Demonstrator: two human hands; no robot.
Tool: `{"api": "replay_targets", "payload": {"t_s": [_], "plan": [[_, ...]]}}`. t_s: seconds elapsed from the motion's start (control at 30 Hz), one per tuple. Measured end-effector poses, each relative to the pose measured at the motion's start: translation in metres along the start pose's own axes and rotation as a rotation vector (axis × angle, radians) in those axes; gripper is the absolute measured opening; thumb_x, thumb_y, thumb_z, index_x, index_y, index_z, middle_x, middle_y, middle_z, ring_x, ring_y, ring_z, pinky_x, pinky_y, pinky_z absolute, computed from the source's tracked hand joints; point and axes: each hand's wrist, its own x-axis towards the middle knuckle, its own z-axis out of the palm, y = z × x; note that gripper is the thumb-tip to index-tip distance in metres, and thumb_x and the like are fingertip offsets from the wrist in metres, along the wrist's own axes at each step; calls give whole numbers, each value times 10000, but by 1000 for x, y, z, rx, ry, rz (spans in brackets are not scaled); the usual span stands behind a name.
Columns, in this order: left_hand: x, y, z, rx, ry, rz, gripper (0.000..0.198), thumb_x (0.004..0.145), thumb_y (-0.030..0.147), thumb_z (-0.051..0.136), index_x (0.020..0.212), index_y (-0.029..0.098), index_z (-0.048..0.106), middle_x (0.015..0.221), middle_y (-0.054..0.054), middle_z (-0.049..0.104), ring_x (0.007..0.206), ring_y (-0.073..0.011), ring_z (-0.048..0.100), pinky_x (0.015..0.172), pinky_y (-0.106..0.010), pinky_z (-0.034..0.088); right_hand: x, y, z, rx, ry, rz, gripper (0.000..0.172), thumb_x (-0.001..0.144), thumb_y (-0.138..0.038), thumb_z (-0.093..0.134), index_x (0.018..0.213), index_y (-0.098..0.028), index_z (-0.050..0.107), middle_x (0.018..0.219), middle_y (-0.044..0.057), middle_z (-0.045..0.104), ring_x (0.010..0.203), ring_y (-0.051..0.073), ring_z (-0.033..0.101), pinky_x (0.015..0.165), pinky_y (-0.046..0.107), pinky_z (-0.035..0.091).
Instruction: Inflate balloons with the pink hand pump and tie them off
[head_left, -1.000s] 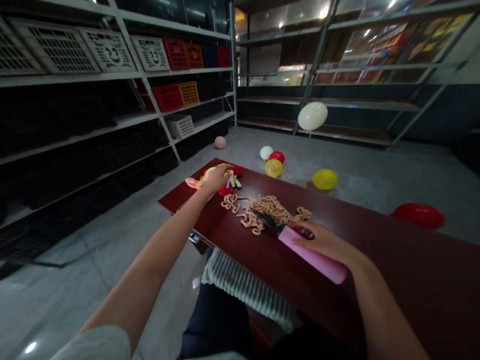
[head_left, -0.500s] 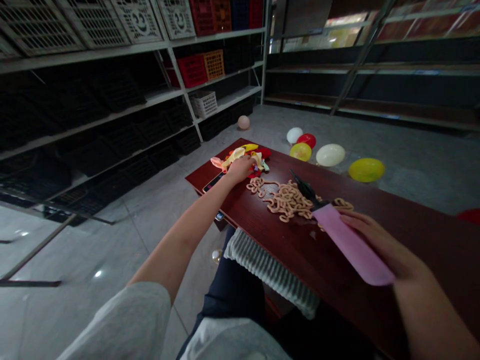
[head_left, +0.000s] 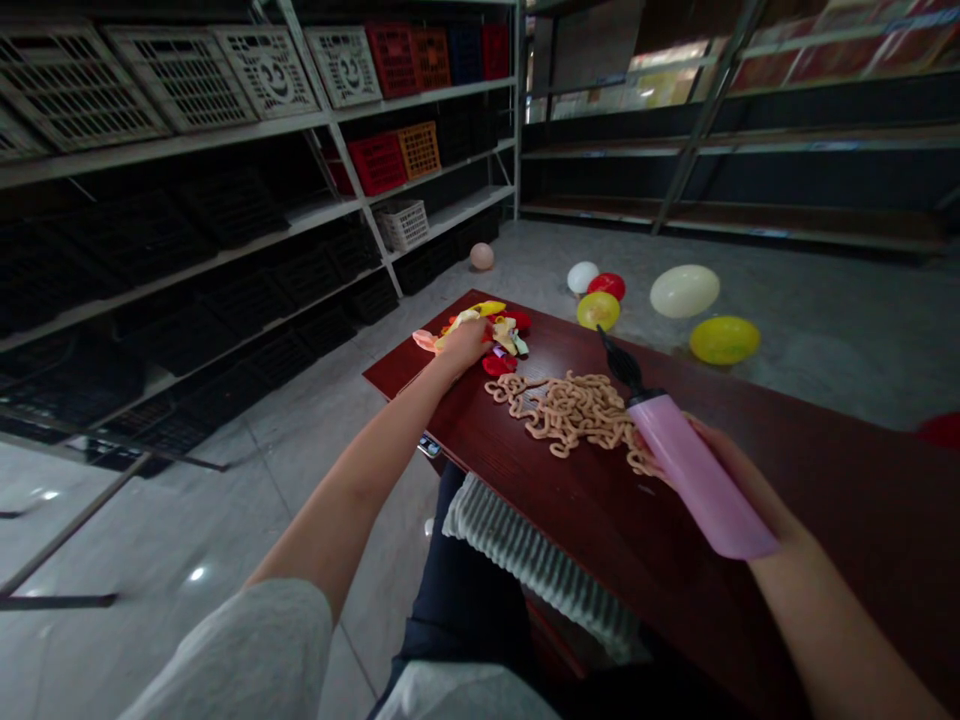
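Observation:
My left hand [head_left: 463, 345] reaches into a pile of uninflated balloons [head_left: 506, 335] in red, yellow, cream and other colours at the table's far left end. Its fingertips are lost among the balloons, so I cannot make out whether it grips one. My right hand [head_left: 731, 470] is wrapped round the pink barrel of a balloon pump [head_left: 694, 470], its black nozzle pointing up and away from me. Between the hands, a heap of tan, curled, rope-like pieces [head_left: 574, 405] lies on the dark red table [head_left: 810, 480]. The pump is above the heap's right edge.
Inflated balloons lie beyond the table: yellow [head_left: 724, 340], cream [head_left: 685, 291], red [head_left: 606, 287] and others. Shelves with plastic crates [head_left: 341, 65] stand at the left, more shelves [head_left: 787, 145] at the back. A grey ribbed cloth [head_left: 536, 555] is by my lap.
The pump has lifted slightly, its nozzle swinging clear of the tan heap. My left hand has shifted a little left within the balloons. The cream inflated balloon has moved right and away.

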Motion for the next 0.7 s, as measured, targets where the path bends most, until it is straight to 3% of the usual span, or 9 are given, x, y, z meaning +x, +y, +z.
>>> {"api": "replay_targets", "payload": {"t_s": [0.1,0.37,0.53,0.7], "plan": [[-2,1,-7,95,4,0,283,848,187,577,1092,174,720,1152,-131,688,1088,-273,614,937,-366,453,3,1,-1,25,10,20,206,904,-209,521,973,-143,703,904,99,763,781,190,735,748,279,610],[-2,13,-59,266,17,53,286,896,231,515,1044,198,758,1069,-127,723,969,-269,660,822,-340,470,18,6,-12,-8,-61,-11,239,887,-276,557,1038,-156,698,885,101,754,739,203,727,766,321,607],[-4,25,-79,270,-5,136,283,913,264,515,1041,159,745,1007,-135,732,912,-255,664,757,-319,457,19,9,-15,15,-78,-16,270,851,-265,608,1078,-142,684,926,112,753,832,222,729,810,320,597],[-2,39,-85,166,141,89,266,922,309,535,846,133,719,878,-131,720,832,-235,651,737,-315,451,16,6,-13,38,-107,5,249,871,-266,573,1067,-147,671,907,109,754,803,215,728,766,315,606]]}}
